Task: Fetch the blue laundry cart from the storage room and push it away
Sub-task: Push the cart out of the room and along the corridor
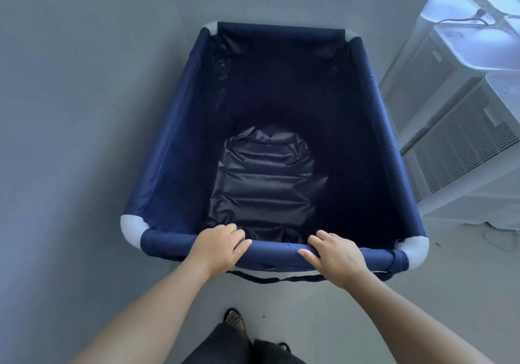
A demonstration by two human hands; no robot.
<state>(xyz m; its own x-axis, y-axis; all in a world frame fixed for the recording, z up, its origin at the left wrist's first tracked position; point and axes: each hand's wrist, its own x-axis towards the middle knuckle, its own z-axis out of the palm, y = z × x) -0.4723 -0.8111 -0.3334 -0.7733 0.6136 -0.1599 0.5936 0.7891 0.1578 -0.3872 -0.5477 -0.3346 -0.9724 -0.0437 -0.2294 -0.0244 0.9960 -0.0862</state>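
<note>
Blue laundry cart (180,127), wheels hidden; both hands (218,246) clasp its near rim

Blue laundry cart (180,144), seen from above: dark navy fabric stretched over a rectangular frame, white rounded corners, wrinkled lining at the bottom, nothing inside. Standing upright on the pale floor, near rim closest to view, black strap hanging below it.

I read no text, label, brand, number or sign on the blue laundry cart (180,127) or on the white air-conditioner units (461,127) beside it.
</note>
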